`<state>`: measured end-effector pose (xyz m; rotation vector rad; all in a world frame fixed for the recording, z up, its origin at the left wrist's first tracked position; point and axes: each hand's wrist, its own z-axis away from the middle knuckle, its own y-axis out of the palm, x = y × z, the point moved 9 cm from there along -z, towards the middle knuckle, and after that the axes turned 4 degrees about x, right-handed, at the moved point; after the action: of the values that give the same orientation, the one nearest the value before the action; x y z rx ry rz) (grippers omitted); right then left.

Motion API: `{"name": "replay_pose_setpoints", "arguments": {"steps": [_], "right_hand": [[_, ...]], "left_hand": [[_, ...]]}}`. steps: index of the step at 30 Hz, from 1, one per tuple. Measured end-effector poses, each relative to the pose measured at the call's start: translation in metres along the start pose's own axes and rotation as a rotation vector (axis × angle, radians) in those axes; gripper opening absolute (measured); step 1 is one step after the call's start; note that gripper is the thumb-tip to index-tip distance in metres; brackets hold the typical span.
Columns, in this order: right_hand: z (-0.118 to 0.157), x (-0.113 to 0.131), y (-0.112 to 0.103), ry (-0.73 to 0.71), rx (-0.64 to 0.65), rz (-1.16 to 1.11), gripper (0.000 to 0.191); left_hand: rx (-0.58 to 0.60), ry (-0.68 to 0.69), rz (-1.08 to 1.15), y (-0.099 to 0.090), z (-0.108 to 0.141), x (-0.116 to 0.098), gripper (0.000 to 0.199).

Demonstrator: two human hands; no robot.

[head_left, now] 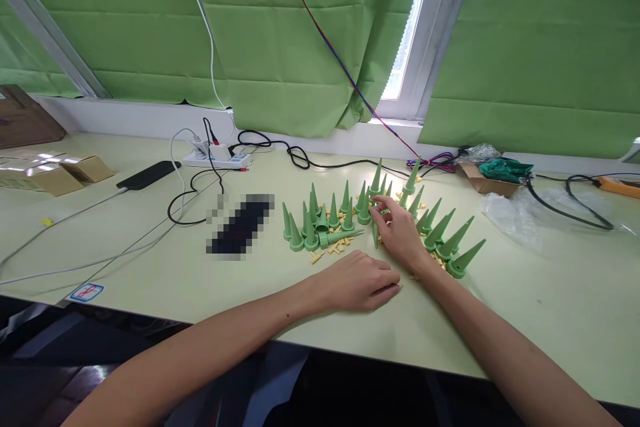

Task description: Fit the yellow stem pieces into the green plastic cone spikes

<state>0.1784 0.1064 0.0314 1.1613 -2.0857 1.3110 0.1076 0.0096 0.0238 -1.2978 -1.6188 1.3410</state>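
My left hand (pixel 363 281) rests on the table with its fingers curled together; anything inside them is hidden. Beyond it, my right hand (pixel 397 225) pinches a green cone (pixel 375 236), whose tip points down between the two groups of cones. Several green cones stand upright on round bases to the left, and one long green cone (pixel 344 235) lies on its side among them. More cones, such as a leaning one (pixel 467 259), are beside my right wrist. Small yellow pieces (pixel 333 248) lie scattered around the bases.
A blurred dark object (pixel 241 227) lies left of the cones. Farther left are a black flat device (pixel 149 175), a white power strip (pixel 217 159) with cables, and cardboard boxes (pixel 55 177). At the right are clear plastic bags (pixel 515 217), a small open box (pixel 487 181) and an orange tool (pixel 620 187).
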Motion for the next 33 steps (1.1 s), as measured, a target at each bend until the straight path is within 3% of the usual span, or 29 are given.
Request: {"name": "replay_pose_setpoints", "arguments": {"steps": [4, 10, 16, 26, 33], "right_hand": [[0.001, -0.001, -0.002, 0.006, -0.025, -0.017, 0.029], [0.011, 0.008, -0.012, -0.015, -0.176, -0.058, 0.022], [0.018, 0.033, 0.006, -0.17, -0.017, 0.007, 0.021], [0.019, 0.034, 0.026, -0.208, 0.186, 0.052, 0.026], [0.02, 0.027, 0.032, -0.174, 0.241, 0.096, 0.033]], "left_hand": [[-0.004, 0.001, 0.006, -0.001, 0.0, 0.0, 0.035], [-0.025, 0.03, 0.002, -0.003, 0.001, -0.002, 0.032], [-0.053, 0.039, 0.016, -0.001, 0.001, 0.0, 0.027], [-0.087, 0.116, 0.042, -0.002, 0.001, -0.006, 0.024], [-0.06, 0.101, 0.044, 0.001, 0.001, -0.004, 0.024]]}}
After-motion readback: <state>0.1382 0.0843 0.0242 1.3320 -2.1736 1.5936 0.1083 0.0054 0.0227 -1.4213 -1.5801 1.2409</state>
